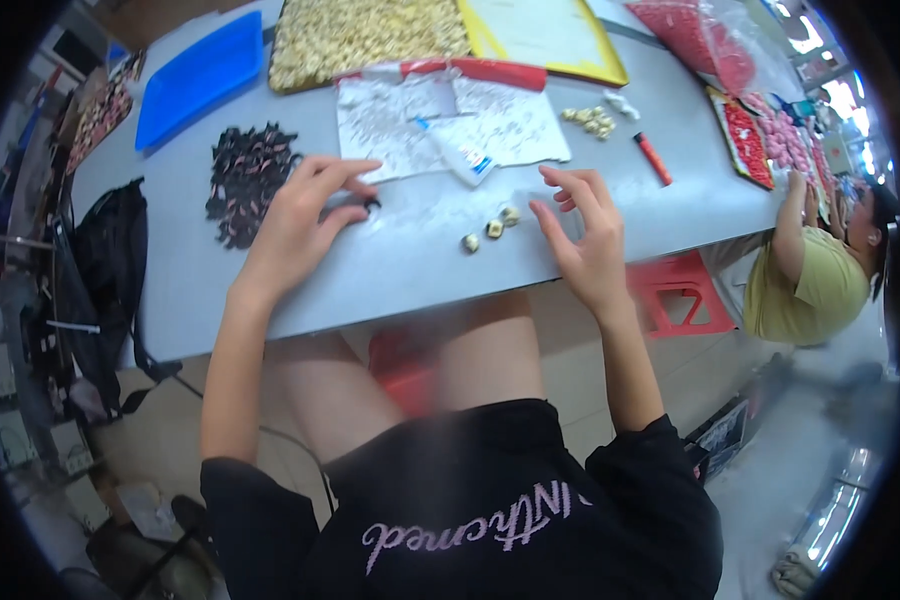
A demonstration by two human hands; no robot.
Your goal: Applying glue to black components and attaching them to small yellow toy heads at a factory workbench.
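Over the grey table (390, 270), the thumb and a fingertip of my left hand (305, 210) close on a small black piece (373, 204). Beside that hand spreads a pile of black pieces (250, 180) with pinkish bits. My right hand (590, 235) hovers with thumb and fingers apart, and nothing shows between them. Left of it lie a few small cream blocks with dark centres, including a nearest block (470, 242), a middle block (495, 229) and a farther block (511, 215). Beyond them a white squeeze tube (458, 155) with a blue nozzle rests on a stained white sheet (380, 140).
A blue tray (200, 85) sits at far left. Farther back, a yellow tray (610, 70) holds many cream pieces. Toward the right are a small cream pile (590, 122), a red stick (653, 158) and a bag of red pieces (700, 45). A co-worker (810, 270) sits at right.
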